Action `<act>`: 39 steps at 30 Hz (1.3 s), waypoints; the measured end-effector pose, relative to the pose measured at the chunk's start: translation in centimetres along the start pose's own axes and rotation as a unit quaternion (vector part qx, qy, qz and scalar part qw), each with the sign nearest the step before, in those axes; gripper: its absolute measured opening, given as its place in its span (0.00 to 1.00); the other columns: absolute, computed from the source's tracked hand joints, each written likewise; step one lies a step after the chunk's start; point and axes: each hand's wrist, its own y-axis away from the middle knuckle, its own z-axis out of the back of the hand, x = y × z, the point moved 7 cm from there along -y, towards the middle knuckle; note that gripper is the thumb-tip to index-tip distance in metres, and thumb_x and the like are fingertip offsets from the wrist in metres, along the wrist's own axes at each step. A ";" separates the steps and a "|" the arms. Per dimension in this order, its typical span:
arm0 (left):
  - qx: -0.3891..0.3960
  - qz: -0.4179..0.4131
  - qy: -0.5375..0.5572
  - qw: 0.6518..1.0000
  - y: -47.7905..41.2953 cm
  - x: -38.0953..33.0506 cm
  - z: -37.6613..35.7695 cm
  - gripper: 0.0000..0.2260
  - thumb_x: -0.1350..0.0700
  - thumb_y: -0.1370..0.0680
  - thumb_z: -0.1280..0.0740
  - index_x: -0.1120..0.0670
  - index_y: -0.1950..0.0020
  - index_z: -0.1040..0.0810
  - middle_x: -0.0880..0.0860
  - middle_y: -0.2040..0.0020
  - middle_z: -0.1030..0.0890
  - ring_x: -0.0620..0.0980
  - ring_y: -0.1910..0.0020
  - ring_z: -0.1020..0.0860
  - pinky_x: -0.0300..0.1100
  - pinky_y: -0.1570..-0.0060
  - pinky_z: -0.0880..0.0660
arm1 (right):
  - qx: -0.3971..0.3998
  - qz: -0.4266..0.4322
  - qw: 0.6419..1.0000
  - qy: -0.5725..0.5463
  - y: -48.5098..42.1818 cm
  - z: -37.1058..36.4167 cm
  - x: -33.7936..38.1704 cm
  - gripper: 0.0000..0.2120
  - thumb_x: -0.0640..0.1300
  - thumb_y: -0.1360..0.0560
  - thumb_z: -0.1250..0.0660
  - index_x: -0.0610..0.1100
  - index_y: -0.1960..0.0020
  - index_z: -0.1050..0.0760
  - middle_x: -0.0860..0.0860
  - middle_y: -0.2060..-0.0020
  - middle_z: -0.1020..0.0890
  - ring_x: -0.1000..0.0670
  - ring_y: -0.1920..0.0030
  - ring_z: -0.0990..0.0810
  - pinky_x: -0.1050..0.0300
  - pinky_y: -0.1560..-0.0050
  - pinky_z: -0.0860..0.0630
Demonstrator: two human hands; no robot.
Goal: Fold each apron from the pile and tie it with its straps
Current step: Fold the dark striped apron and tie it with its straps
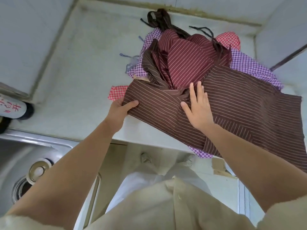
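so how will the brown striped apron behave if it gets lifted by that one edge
Probably floppy: the brown apron creases under the right hand and drapes over the counter edge. Likely light, bunching easily in the left hand. It may drag the pile beneath.

steel sink (pixel 10 156) left | drain (pixel 39 170) | pale counter (pixel 79 83) | bottle (pixel 11 107)

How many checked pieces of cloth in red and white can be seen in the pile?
2. One red checked piece lies at the far right of the pile; the other sticks out at the near left, beside the left hand. More may be hidden under the striped aprons.
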 end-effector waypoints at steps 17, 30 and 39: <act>-0.054 0.071 0.208 0.974 4.4 2.5 0.1 0.10 0.57 0.21 0.34 0.56 0.41 0.22 0.55 0.43 0.17 0.53 0.45 0.18 0.47 0.45 0.22 | -0.047 -0.009 0.999 0.004 3.6 0.4 3.4 0.32 0.55 0.17 0.50 0.42 0.20 0.58 0.42 0.20 0.54 0.43 0.21 0.55 0.45 0.22 0.55; -0.112 0.014 0.147 0.983 8.0 0.0 -2.2 0.12 0.63 0.20 0.38 0.61 0.37 0.25 0.55 0.46 0.17 0.52 0.49 0.18 0.47 0.42 0.22 | -0.058 0.097 0.976 -0.187 5.6 5.2 5.6 0.25 0.41 0.19 0.40 0.43 0.23 0.39 0.47 0.24 0.39 0.47 0.24 0.40 0.49 0.25 0.44; -0.216 -0.099 -0.291 0.927 5.7 -3.7 1.3 0.29 0.48 0.30 0.34 0.53 0.29 0.30 0.56 0.35 0.27 0.55 0.36 0.30 0.52 0.37 0.30 | -0.038 0.089 0.985 -0.140 0.6 6.2 5.9 0.13 0.37 0.23 0.36 0.46 0.41 0.22 0.48 0.43 0.22 0.47 0.40 0.26 0.46 0.35 0.29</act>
